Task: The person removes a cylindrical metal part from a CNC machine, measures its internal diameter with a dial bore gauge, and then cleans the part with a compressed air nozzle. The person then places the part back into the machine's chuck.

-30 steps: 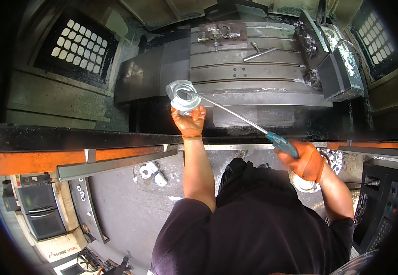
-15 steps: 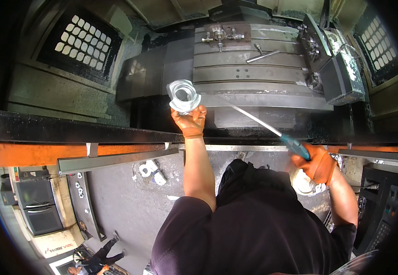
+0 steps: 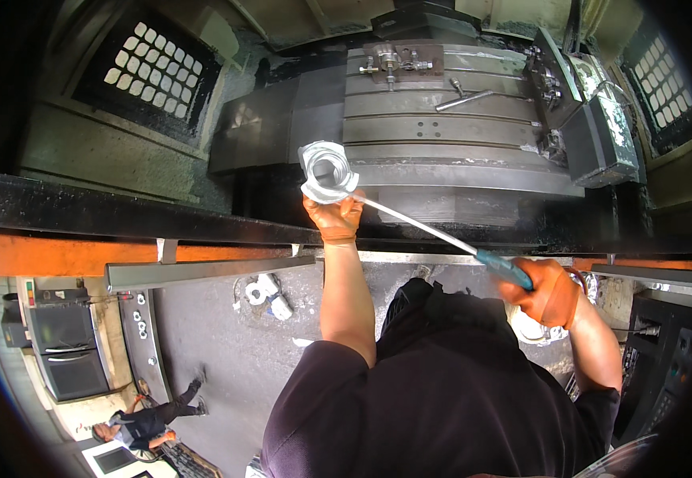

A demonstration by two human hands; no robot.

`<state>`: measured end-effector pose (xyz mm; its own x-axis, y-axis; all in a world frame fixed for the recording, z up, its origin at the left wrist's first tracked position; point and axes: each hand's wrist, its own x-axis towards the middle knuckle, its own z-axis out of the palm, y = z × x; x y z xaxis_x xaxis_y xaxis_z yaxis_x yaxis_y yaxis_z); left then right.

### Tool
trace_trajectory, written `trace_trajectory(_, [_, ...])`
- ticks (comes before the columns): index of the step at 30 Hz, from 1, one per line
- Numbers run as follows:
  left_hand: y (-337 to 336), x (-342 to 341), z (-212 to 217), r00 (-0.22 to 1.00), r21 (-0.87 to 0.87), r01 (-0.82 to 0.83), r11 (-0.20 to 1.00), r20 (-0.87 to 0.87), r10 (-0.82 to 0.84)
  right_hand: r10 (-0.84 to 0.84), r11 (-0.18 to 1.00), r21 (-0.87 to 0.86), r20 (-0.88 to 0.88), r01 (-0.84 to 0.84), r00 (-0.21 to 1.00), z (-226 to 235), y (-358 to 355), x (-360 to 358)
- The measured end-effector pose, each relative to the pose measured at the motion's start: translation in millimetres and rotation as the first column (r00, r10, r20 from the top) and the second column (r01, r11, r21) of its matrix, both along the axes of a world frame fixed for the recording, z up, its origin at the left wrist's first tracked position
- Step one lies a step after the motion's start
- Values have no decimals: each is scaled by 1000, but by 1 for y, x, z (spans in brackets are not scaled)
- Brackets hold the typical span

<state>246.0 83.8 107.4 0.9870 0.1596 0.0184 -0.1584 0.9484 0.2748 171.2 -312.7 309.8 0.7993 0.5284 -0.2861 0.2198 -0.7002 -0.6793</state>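
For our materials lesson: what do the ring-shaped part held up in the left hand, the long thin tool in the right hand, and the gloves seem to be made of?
Ring-shaped part: probably bare machined metal, silvery with bright glints. Long thin tool: pale metal-looking tube, with a teal handle, likely plastic. Gloves on left hand and right hand: orange, matte, possibly rubber-coated; unclear.

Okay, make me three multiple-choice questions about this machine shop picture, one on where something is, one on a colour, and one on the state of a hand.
1. Where is the metal ring part?
A. Lying on the floor
B. Held up in the left hand
C. Clamped on the machine table

2. What colour are the gloves?
A. Orange
B. Blue
C. White

3. What is the right hand doing?
A. Hanging open
B. Resting flat on the machine table
C. Gripping the long tool by its blue handle

Answers: 1 B, the glove's fingers close under the part. 2 A, both gloves are orange. 3 C, the fist wraps the handle and the thin rod reaches toward the part.
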Motion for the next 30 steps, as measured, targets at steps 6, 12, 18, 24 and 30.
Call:
trace_trajectory(6, [15,-1,-8,992,19,-92,996,-85,93,18,1000,-2,-39,-18,999,-7,-28,-4])
trace_trajectory(12, [3,-4,-4,965,-21,-117,993,-240,109,-110,994,-13,-285,111,952,-30,-33,-11])
trace_trajectory(18, [-6,-8,-25,986,160,7,987,-167,20,-558,679,235,-450,695,697,-97,-97,-5])
trace_trajectory(24, [-22,-3,-52,965,201,140,969,-245,-89,-863,424,265,-169,866,475,-158,-184,71])
trace_trajectory(30, [-38,9,-80,948,189,268,945,-228,-223,-672,626,-307,253,717,696,-159,-225,162])
